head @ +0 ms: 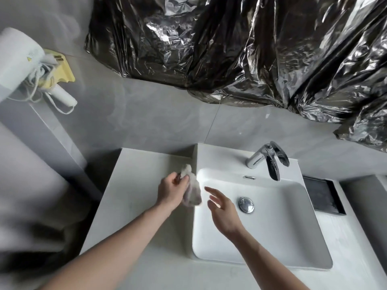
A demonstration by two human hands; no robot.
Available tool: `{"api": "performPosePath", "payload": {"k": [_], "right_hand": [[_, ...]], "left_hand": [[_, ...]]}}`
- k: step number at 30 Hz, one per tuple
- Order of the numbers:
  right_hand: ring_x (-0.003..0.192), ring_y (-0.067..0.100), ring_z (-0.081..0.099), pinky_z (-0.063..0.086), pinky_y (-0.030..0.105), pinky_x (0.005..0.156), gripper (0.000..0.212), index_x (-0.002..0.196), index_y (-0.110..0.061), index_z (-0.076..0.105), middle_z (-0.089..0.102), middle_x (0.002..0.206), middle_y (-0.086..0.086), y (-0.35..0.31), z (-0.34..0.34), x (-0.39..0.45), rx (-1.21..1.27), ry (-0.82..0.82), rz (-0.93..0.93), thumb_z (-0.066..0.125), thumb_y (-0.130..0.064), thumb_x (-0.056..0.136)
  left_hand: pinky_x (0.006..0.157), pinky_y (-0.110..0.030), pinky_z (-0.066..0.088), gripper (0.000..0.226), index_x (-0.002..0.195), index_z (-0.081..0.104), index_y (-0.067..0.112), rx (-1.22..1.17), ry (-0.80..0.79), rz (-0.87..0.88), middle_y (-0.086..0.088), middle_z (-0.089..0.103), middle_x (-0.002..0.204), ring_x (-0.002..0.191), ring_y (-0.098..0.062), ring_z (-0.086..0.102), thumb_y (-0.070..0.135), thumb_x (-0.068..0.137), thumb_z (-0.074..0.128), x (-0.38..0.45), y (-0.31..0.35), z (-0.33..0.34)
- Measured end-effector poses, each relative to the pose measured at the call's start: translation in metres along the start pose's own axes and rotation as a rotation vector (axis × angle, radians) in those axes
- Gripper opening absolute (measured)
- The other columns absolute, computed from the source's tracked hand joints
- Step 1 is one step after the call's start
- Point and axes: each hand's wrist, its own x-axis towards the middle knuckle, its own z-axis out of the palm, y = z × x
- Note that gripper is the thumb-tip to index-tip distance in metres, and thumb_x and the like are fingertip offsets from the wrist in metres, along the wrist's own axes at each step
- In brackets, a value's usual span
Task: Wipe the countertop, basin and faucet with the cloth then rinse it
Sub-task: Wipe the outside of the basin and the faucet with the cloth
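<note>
Over the basin's (272,237) left half the right hand (223,212) hovers, fingers straight and spread, holding nothing; at the basin's left rim, over the countertop (134,185), the left hand (170,190) grips the crumpled cloth (191,192); chrome faucet (270,160) at the back edge.
</note>
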Motion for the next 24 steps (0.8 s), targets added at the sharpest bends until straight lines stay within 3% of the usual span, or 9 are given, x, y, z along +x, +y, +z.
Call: {"api": "performPosePath", "payload": {"k": [4, 6, 8, 10, 12, 17, 19, 21, 24], "right_hand": [[0.145, 0.014, 0.044, 0.033, 0.026, 0.12, 0.05, 0.147, -0.024, 0.054, 0.051, 0.155, -0.004, 0.056, -0.017, -0.001, -0.356, 0.023, 0.086, 0.054, -0.013, 0.098], [0.152, 0.015, 0.032, 0.023, 0.027, 0.124, 0.053, 0.153, -0.023, 0.047, 0.04, 0.163, -0.001, 0.089, -0.02, -0.005, -0.474, -0.022, 0.155, 0.052, -0.019, 0.1], [0.155, 0.02, 0.024, 0.02, 0.035, 0.127, 0.056, 0.157, -0.027, 0.038, 0.031, 0.167, -0.002, 0.115, -0.018, -0.011, -0.558, -0.064, 0.22, 0.049, -0.028, 0.102], [0.154, 0.021, 0.023, 0.026, 0.043, 0.123, 0.057, 0.157, -0.032, 0.033, 0.024, 0.168, -0.01, 0.13, -0.016, -0.019, -0.619, -0.118, 0.253, 0.044, -0.034, 0.102], [0.149, 0.015, 0.023, 0.034, 0.044, 0.112, 0.057, 0.155, -0.035, 0.029, 0.016, 0.164, -0.019, 0.135, -0.012, -0.027, -0.669, -0.173, 0.249, 0.044, -0.032, 0.099], [0.144, 0.015, 0.019, 0.035, 0.041, 0.106, 0.063, 0.151, -0.034, 0.025, 0.008, 0.161, -0.018, 0.136, -0.009, -0.029, -0.677, -0.187, 0.22, 0.044, -0.023, 0.093], [0.143, 0.017, 0.02, 0.035, 0.04, 0.103, 0.063, 0.148, -0.034, 0.026, 0.008, 0.16, -0.017, 0.138, -0.009, -0.029, -0.676, -0.19, 0.215, 0.043, -0.021, 0.089], [0.141, 0.019, 0.023, 0.037, 0.041, 0.101, 0.059, 0.143, -0.034, 0.029, 0.012, 0.157, -0.016, 0.14, -0.008, -0.03, -0.678, -0.187, 0.207, 0.039, -0.021, 0.086], [0.134, 0.021, 0.028, 0.039, 0.044, 0.099, 0.055, 0.134, -0.032, 0.033, 0.02, 0.15, -0.014, 0.139, -0.007, -0.03, -0.681, -0.188, 0.207, 0.03, -0.023, 0.08]], "left_hand": [[0.063, -0.034, 0.054, 0.032, 0.082, 0.058, 0.016, 0.119, 0.097, -0.024, 0.003, 0.068, 0.071, 0.07, -0.026, 0.065, 0.048, 0.082, 0.055, 0.058, 0.016, 0.006], [0.069, -0.037, 0.054, 0.029, 0.086, 0.058, 0.014, 0.131, 0.062, -0.027, 0.0, 0.068, 0.078, 0.077, -0.03, 0.063, 0.043, 0.084, 0.052, 0.084, 0.021, 0.019], [0.066, -0.032, 0.048, 0.021, 0.093, 0.057, 0.013, 0.066, -0.025, -0.074, -0.001, 0.065, 0.08, 0.076, -0.028, 0.06, 0.034, 0.092, 0.052, 0.103, 0.024, 0.038], [0.072, -0.031, 0.043, 0.025, 0.112, 0.051, 0.012, -0.026, -0.142, -0.137, -0.002, 0.061, 0.089, 0.083, -0.026, 0.057, 0.031, 0.096, 0.048, 0.114, 0.024, 0.062], [0.088, -0.033, 0.038, 0.043, 0.13, 0.039, 0.012, -0.049, -0.229, -0.179, -0.004, 0.055, 0.114, 0.103, -0.024, 0.052, 0.036, 0.096, 0.045, 0.118, 0.021, 0.082], [0.118, -0.039, 0.027, 0.065, 0.152, 0.027, 0.012, -0.061, -0.222, -0.256, -0.003, 0.037, 0.155, 0.141, -0.025, 0.038, 0.037, 0.093, 0.039, 0.15, -0.006, 0.112], [0.116, -0.028, 0.026, 0.064, 0.152, 0.033, 0.011, -0.107, -0.223, -0.244, -0.002, 0.039, 0.155, 0.143, -0.022, 0.036, 0.034, 0.093, 0.039, 0.131, 0.005, 0.105], [0.104, -0.015, 0.026, 0.05, 0.152, 0.031, 0.005, -0.156, -0.241, -0.227, -0.001, 0.04, 0.147, 0.143, -0.019, 0.034, 0.022, 0.105, 0.037, 0.098, 0.018, 0.094], [0.091, 0.0, 0.028, 0.045, 0.149, 0.032, -0.003, -0.186, -0.247, -0.218, -0.008, 0.04, 0.148, 0.141, -0.018, 0.035, 0.013, 0.107, 0.036, 0.049, -0.014, 0.09]]}}
